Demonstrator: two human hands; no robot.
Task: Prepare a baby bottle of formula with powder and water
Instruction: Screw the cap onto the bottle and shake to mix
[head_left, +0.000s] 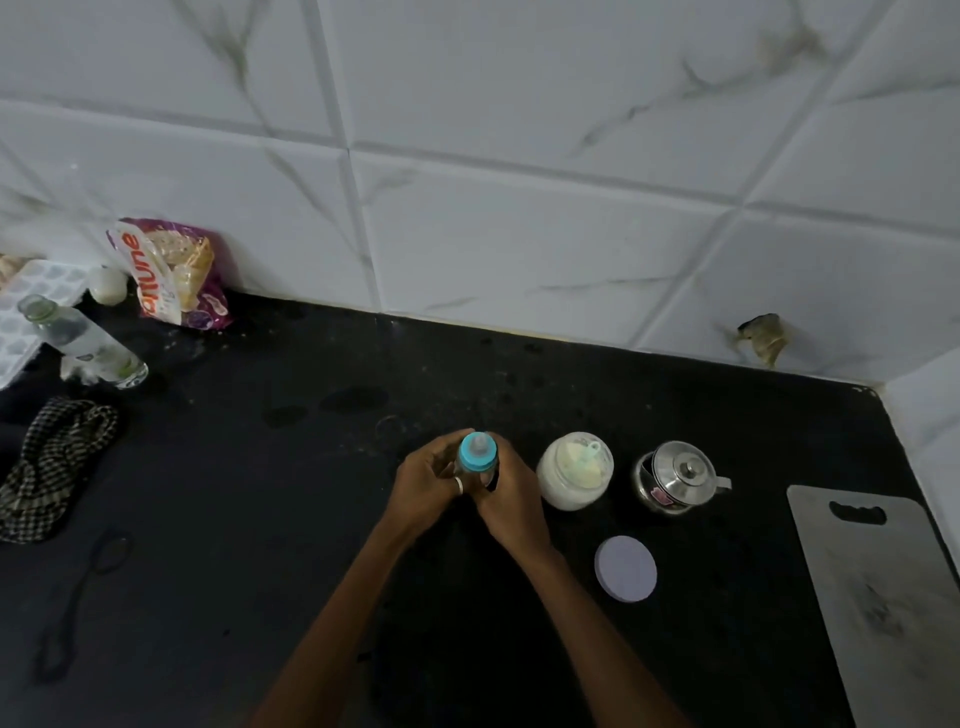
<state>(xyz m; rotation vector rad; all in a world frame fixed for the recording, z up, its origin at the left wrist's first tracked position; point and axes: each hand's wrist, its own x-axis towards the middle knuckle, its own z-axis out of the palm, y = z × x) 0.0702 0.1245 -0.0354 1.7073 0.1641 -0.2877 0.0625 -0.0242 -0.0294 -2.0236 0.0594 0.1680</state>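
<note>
Baby bottle: body was hidden by left hand and right hand; fill level could not be told. Cutting board at 4 o'clock was cut off by right and bottom edges. Ice tray and checked cloth at 9 o'clock were clipped by left edge. Kettle sticker was too small to read.

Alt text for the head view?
The left hand and right hand hold an upright baby bottle with a blue cap on a black counter. To its right: an open jar of white powder, a steel kettle, and a lid lying flat.
</note>
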